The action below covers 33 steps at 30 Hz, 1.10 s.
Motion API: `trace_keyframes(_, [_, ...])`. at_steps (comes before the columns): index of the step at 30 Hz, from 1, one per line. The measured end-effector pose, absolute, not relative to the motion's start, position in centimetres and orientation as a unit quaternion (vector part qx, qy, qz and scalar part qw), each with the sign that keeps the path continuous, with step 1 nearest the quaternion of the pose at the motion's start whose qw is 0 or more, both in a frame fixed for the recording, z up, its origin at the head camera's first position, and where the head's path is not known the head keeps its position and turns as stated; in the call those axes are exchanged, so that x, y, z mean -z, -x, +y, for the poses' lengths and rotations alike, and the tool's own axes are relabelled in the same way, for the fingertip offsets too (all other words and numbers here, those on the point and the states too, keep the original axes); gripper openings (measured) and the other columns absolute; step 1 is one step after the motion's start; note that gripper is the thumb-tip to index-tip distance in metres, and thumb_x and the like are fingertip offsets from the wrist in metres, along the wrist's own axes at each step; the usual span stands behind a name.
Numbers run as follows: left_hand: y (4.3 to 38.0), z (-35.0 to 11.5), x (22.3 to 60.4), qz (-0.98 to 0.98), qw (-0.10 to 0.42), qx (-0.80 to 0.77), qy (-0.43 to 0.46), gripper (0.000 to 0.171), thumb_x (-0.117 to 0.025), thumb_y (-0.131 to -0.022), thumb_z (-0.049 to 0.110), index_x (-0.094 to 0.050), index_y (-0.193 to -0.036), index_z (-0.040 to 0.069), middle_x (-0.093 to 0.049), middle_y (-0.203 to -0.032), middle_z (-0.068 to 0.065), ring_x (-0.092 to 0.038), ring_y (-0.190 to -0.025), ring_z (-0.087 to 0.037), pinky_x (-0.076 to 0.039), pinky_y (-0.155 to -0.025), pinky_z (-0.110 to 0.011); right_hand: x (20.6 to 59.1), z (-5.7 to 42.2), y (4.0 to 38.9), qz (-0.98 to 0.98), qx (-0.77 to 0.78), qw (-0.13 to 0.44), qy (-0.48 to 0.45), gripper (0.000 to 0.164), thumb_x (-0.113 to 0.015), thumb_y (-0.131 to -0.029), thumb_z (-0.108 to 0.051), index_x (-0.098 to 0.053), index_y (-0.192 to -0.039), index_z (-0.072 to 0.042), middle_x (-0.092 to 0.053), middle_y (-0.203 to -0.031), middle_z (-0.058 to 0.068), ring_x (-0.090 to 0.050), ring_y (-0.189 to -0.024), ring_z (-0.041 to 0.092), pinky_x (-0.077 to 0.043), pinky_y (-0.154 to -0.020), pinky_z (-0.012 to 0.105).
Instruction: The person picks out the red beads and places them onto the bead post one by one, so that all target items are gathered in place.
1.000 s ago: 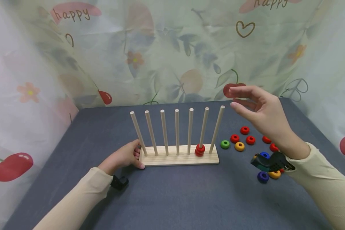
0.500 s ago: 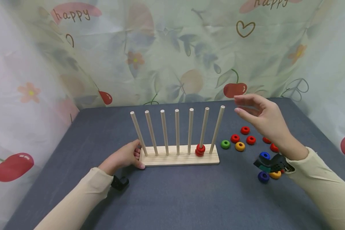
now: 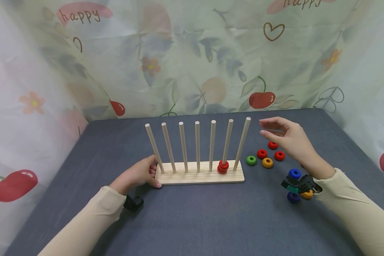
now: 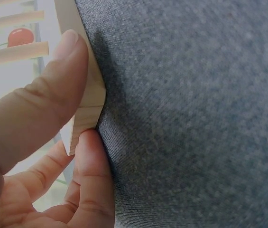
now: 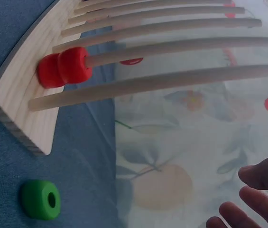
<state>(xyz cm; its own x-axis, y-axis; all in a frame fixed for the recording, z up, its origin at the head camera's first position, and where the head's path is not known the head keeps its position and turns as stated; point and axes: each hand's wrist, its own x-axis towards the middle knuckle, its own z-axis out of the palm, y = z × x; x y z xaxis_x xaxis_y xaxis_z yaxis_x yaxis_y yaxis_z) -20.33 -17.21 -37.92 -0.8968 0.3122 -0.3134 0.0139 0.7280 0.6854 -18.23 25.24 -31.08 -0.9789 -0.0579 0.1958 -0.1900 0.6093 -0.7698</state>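
A wooden peg rack (image 3: 198,178) with several upright pegs stands on the dark table. At the rack's left end my left hand (image 3: 137,173) grips the base; in the left wrist view its thumb (image 4: 62,80) lies over one face and its fingers touch the end. Two red rings (image 3: 223,167) are stacked on the second peg from the right. My right hand (image 3: 286,137) hovers to the right of the rack, fingers relaxed and holding nothing. Below it lie loose red rings (image 3: 279,155), a green ring (image 3: 251,160) and a yellow ring (image 3: 267,163).
Nearer the right wrist lie a blue ring (image 3: 294,174), a dark blue ring (image 3: 293,197) and another yellow ring (image 3: 307,194), partly covered by the wrist camera (image 3: 302,184). A patterned curtain (image 3: 192,64) hangs behind the table (image 3: 192,220).
My right hand has come down from above the rack's right side towards the loose rings, staying empty. The left hand and the rack have kept their places.
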Motion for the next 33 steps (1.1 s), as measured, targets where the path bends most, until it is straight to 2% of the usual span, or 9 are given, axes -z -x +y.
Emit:
trace_keyframes(2, [20.3,-17.2,37.9,0.906,0.209,-0.357,-0.089,0.066,-0.087,-0.064,-0.004,-0.047,-0.116,-0.002,-0.047,-0.093,-0.010,-0.047,-0.082,-0.020,-0.039,-0.069,-0.029,31.5,25.5,18.4,-0.901,-0.427,0.057,-0.059,0.045,-0.065,-0.091,-0.041,-0.059,-0.128,-0.015,-0.060,-0.131,0.007,-0.063,-0.107,0.006,-0.047,-0.077,0.010])
trace_keyframes(5, [20.3,-17.2,37.9,0.906,0.209,-0.356,-0.089,0.066,-0.087,-0.064,-0.003,-0.047,-0.116,-0.002,-0.047,-0.093,-0.010,-0.047,-0.082,-0.020,-0.039,-0.069,-0.029,32.1,26.0,18.8,-0.910,-0.410,0.033,-0.056,0.050,-0.063,-0.091,-0.045,-0.057,-0.130,-0.014,-0.058,-0.133,0.009,-0.060,-0.115,0.023,-0.051,-0.084,0.023])
trace_keyframes(9, [20.3,-17.2,37.9,0.907,0.209,-0.355,-0.089,0.066,-0.087,-0.064,-0.003,-0.047,-0.116,-0.002,-0.046,-0.094,-0.010,-0.047,-0.082,-0.020,-0.039,-0.069,-0.029,32.9,26.4,19.4,-0.916,-0.397,0.002,-0.057,0.054,-0.061,-0.092,-0.047,-0.055,-0.132,-0.011,-0.056,-0.135,0.014,-0.056,-0.120,0.032,-0.048,-0.093,0.047])
trace_keyframes(11, [20.3,-17.2,37.8,0.907,0.208,-0.356,-0.090,0.066,-0.087,-0.064,-0.004,-0.047,-0.116,-0.002,-0.047,-0.094,-0.011,-0.047,-0.082,-0.020,-0.039,-0.069,-0.029,33.3,26.6,19.7,-0.918,-0.393,-0.016,-0.052,0.054,-0.061,-0.092,-0.047,-0.055,-0.132,-0.011,-0.056,-0.135,0.016,-0.054,-0.122,0.033,-0.046,-0.095,0.051])
trace_keyframes(18, [20.3,-17.2,37.8,0.907,0.206,-0.355,-0.093,0.065,-0.087,-0.063,-0.004,-0.047,-0.116,-0.003,-0.047,-0.094,-0.011,-0.047,-0.082,-0.020,-0.040,-0.069,-0.029,34.3,26.6,20.5,-0.928,-0.364,-0.065,-0.044,0.053,-0.064,-0.092,-0.041,-0.055,-0.133,-0.007,-0.056,-0.133,0.020,-0.053,-0.120,0.035,-0.039,-0.100,0.056])
trace_keyframes(33, [20.2,-17.1,37.7,0.905,0.204,-0.360,-0.098,0.064,-0.087,-0.062,-0.005,-0.047,-0.113,-0.003,-0.046,-0.092,-0.011,-0.047,-0.080,-0.020,-0.039,-0.068,-0.028,36.5,26.9,21.9,-0.940,-0.314,-0.120,-0.064,0.044,-0.066,-0.092,-0.027,-0.060,-0.127,-0.002,-0.061,-0.126,0.022,-0.058,-0.112,0.036,-0.045,-0.091,0.051])
